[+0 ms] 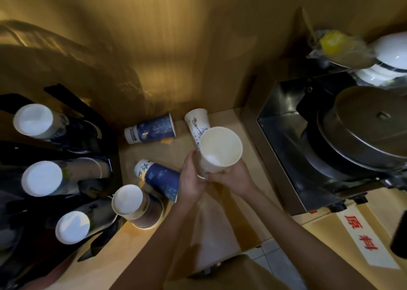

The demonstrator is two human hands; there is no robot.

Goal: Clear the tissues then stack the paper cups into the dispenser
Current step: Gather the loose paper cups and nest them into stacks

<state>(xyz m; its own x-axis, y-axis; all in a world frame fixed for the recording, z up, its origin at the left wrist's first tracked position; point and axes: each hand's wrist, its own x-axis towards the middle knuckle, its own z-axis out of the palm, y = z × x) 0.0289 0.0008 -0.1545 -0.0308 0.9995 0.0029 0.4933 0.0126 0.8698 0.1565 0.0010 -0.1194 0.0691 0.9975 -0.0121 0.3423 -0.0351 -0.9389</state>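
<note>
Both my hands hold a white paper cup [219, 149] mouth-up above the wooden counter; my left hand [192, 179] grips its lower side and my right hand [234, 176] curls round its base. A second white cup [196, 122] with a line drawing lies just behind it. Two blue cups lie on their sides: one [150, 129] near the wall, one [159, 177] beside my left hand. A brown cup stack [136, 206] stands bottom-up near the black dispenser [105, 144], whose three slots show white cup bottoms [33, 120]. No tissues are visible.
A steel machine [330, 140] with a round lid fills the right side. White bowls [389, 56] and a plastic bag sit behind it. A label with red characters [361, 234] lies on the counter [222, 230] at lower right. The wooden wall rises behind.
</note>
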